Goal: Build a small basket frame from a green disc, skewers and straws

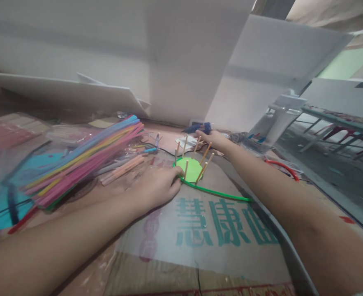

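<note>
A bright green disc (191,169) lies on the work surface, with several thin wooden sticks (206,153) standing up around its rim. My left hand (161,185) is closed at the disc's left edge, pinching the end of a green pipe cleaner (218,192). From there the pipe cleaner trails right, towards my right forearm. Beyond the disc, my right hand (209,137) is closed around a dark blue tool (206,127) that looks like a glue gun. Its outline is blurred, and my fingers are partly hidden.
A bundle of coloured pipe cleaners (89,160) lies at the left, over a turquoise sheet (39,168). White boards (181,61) stand behind. A clear plastic container (276,123) and a red strip (283,168) are at the right. Printed cardboard (169,255) covers the front.
</note>
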`<action>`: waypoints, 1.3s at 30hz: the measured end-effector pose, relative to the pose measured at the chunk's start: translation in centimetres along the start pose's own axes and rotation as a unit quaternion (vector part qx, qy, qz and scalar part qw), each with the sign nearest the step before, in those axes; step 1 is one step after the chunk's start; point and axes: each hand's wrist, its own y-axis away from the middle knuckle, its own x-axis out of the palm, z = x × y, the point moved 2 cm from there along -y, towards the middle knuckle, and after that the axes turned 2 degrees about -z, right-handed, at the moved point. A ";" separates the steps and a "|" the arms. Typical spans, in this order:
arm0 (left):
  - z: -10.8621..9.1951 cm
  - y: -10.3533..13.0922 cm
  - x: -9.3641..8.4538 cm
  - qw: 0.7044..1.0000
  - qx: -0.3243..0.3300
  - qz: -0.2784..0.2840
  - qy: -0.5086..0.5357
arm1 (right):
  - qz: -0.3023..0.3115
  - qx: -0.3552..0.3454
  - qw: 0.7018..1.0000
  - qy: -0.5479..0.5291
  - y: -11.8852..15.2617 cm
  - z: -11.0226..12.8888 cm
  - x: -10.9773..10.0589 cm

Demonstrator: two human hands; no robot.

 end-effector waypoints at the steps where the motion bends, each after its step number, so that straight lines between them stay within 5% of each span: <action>1: 0.0 0.0 0.0 1.000 0.002 -0.001 0.000 | -0.007 0.002 1.000 0.006 0.0 -0.2 -0.3; 11: 0.0 0.1 0.0 1.000 0.006 -0.008 -0.004 | -0.020 0.034 0.988 0.149 1.9 -1.6 -0.8; 17: 0.0 0.1 -0.1 1.000 0.009 -0.005 -0.014 | -0.023 -0.008 0.978 0.209 8.0 -0.4 -3.6; 21: 0.0 0.2 -0.1 1.000 0.006 -0.010 -0.019 | -0.056 -0.113 0.966 0.224 12.3 0.6 -4.3; 23: 0.0 0.3 -0.1 1.000 0.007 -0.009 -0.016 | -0.053 -0.167 0.960 0.216 14.2 1.1 -4.1; 29: -0.1 0.2 -0.1 1.000 0.002 -0.005 -0.001 | 0.107 -0.208 0.954 0.186 18.5 1.5 -1.7; 39: 0.1 0.2 0.0 1.000 0.006 -0.010 -0.015 | 0.062 -0.202 0.960 0.182 18.3 1.8 -0.4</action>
